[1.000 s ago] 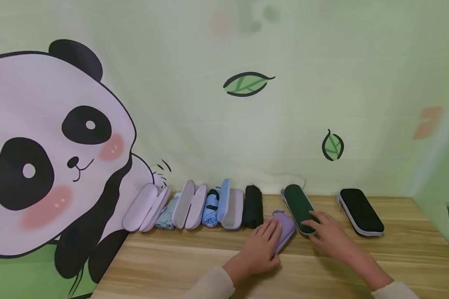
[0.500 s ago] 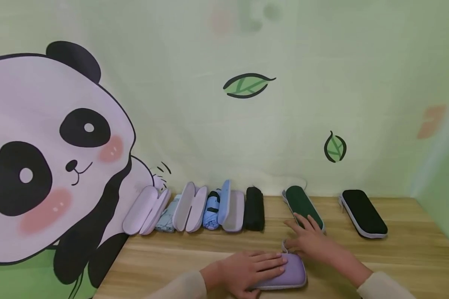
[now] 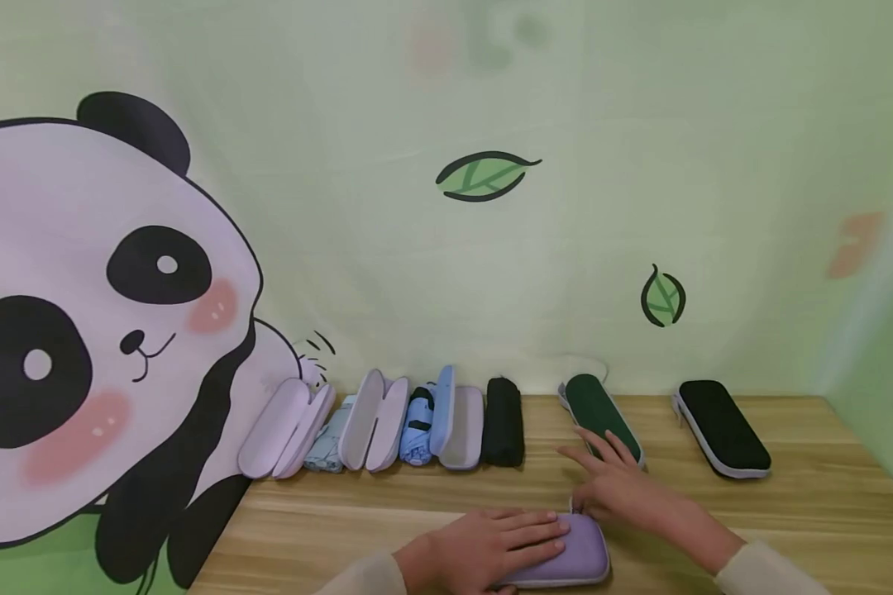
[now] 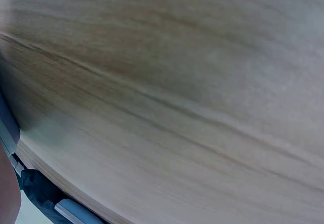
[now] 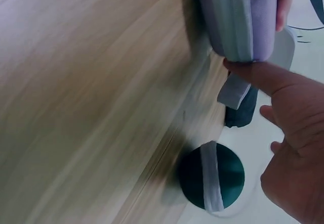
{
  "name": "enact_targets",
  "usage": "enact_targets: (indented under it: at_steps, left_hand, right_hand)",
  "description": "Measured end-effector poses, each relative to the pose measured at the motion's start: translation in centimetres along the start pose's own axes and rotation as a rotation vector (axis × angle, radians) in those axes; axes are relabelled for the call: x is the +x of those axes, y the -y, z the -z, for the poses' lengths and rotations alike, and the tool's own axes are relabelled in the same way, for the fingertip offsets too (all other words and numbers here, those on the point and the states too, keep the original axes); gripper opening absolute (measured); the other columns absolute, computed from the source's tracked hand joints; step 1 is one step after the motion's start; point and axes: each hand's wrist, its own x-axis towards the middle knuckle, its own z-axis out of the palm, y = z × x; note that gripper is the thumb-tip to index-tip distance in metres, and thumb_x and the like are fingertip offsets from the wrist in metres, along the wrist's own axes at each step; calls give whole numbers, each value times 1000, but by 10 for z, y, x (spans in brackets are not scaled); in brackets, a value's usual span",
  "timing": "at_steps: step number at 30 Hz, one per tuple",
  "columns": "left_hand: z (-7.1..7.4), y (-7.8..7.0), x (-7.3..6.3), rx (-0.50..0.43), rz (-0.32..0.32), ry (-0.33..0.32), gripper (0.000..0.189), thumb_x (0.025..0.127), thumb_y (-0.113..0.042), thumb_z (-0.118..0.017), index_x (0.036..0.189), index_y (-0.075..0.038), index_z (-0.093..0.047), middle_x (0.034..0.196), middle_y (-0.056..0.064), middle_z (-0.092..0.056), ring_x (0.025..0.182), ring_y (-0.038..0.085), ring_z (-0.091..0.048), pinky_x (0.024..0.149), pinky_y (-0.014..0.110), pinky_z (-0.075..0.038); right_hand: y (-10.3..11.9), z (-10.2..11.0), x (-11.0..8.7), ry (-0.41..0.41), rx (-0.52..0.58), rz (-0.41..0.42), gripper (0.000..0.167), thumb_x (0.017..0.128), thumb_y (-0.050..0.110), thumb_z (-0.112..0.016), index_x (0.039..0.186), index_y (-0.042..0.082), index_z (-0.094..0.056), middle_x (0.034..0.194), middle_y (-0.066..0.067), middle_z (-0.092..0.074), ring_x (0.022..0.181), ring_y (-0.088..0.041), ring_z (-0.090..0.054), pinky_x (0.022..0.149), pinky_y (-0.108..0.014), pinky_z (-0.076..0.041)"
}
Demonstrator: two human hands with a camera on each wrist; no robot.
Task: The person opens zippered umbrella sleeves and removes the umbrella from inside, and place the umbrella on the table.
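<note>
A purple zippered hard case (image 3: pixel 558 552) lies lengthwise near the front of the table. Over its left part my left hand (image 3: pixel 476 545) rests with straight fingers pressing the top. My right hand (image 3: pixel 625 492) is at the case's far right corner, index finger and thumb together by the zipper pull, the other fingers fanned out. In the right wrist view a finger (image 5: pixel 248 72) touches the zipped end of the case (image 5: pixel 260 21), beside a grey strap loop (image 5: pixel 234 91). The pinched pull itself is hidden. The case looks closed.
Behind the right hand lies a green zippered case (image 3: pixel 603 413), with a black one (image 3: pixel 723 428) farther right. To the left, open hard cases (image 3: pixel 457 426) alternate with rolled compact umbrellas in black (image 3: pixel 503 421), blue (image 3: pixel 417 426) and grey-blue (image 3: pixel 331 438). A panda-print cloth (image 3: pixel 372 248) hangs behind.
The purple case came from beside the green case to the front and turned lengthwise under the left hand. The right hand left the green case for the purple case's corner.
</note>
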Motion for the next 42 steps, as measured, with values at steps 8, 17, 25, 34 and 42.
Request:
enact_targets:
  at_steps: [8, 17, 25, 34, 42]
  left_hand:
    - [2, -1, 1, 36, 3, -7, 86, 104, -45, -45, 163, -12, 8, 171, 3, 10, 157, 17, 8, 123, 26, -2]
    - [-1, -4, -3, 45, 51, -40, 87, 102, -45, -46, 163, -12, 6, 171, 4, 8, 157, 16, 5, 123, 26, -4]
    - [2, -8, -2, 42, 119, -37, 84, 103, -45, -44, 164, -14, 5, 172, 1, 6, 157, 15, 5, 123, 25, -8]
    - [-1, -14, -2, -13, 197, -38, 80, 105, -41, -43, 164, -14, 4, 172, 1, 7, 157, 15, 5, 123, 28, -16]
    - [0, -25, 8, 35, 416, -77, 79, 103, -42, -45, 164, -12, -4, 172, 3, -1, 157, 18, -6, 116, 33, -34]
  right_hand:
    - [-2, -2, -5, -56, -61, 45, 20, 82, 20, -83, 83, 38, -74, 148, -13, -50, 141, -51, -30, 100, -78, -27]
    - [-8, -13, -20, -237, -242, 106, 16, 77, 29, -87, 87, 33, -75, 141, -12, -56, 132, -49, -41, 92, -74, -37]
    - [-6, -15, -37, -250, -278, 62, 18, 74, 26, -88, 86, 30, -74, 143, -15, -55, 134, -49, -38, 92, -74, -36]
    - [1, -17, -44, -267, -225, 35, 23, 72, 21, -88, 78, 30, -69, 142, -16, -54, 133, -51, -39, 94, -75, -32]
    - [13, -25, -43, -306, -215, -55, 22, 70, 19, -89, 74, 28, -69, 143, -15, -52, 134, -50, -37, 90, -78, -36]
